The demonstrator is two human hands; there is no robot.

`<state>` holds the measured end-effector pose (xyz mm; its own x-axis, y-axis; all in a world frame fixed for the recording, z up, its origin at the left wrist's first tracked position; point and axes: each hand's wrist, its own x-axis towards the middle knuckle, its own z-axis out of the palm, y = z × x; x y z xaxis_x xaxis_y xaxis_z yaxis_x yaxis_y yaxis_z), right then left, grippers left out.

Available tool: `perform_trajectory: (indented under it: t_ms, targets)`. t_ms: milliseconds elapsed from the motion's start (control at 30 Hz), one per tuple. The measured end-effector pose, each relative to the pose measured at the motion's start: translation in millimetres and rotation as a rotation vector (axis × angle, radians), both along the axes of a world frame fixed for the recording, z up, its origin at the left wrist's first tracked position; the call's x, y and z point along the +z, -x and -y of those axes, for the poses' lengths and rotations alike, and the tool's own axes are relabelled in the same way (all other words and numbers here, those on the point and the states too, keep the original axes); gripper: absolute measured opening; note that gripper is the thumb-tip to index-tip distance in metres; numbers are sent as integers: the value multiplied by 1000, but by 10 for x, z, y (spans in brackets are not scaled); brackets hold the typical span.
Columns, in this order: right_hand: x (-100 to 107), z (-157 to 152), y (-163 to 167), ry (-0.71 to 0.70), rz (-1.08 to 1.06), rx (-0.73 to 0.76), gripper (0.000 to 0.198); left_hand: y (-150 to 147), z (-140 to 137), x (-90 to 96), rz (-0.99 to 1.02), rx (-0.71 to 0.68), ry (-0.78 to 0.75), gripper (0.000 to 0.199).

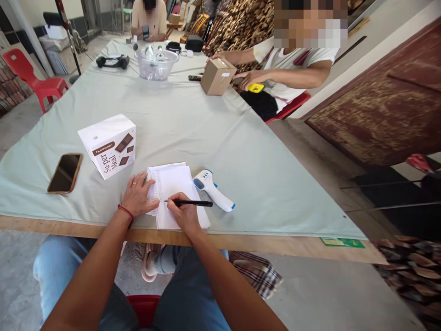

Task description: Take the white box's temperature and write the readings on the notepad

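Observation:
My right hand (184,214) is closed round a black pen (196,202), its tip at the left part of a white notepad (176,184). Small writing runs down the pad's left side and top; the rest of the page looks blank. Resting on the pad's left edge, my left hand (138,195) has its fingers spread and holds nothing. A white and blue infrared thermometer (215,191) lies just right of the pad. Behind my left hand stands a white box with brown print (112,147). Farther left, a phone in a brown case (65,173) lies face up.
Across the cloth-covered table (275,184), a person handles a cardboard box (217,77) and a yellow tape measure (256,88). A clear basin (156,64) with plastic bottles stands near a black headset-like device (113,61). Another person sits at the far end. A red chair (32,76) is left.

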<state>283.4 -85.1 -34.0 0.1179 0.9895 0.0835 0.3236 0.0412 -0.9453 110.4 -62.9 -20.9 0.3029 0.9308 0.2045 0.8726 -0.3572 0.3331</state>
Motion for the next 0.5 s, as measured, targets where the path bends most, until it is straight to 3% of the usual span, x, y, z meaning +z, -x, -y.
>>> perform_trajectory:
  t_ms: [500]
  targets:
    - [12, 13, -21, -33, 13, 29, 14, -3, 5, -24, -4, -8, -11, 61]
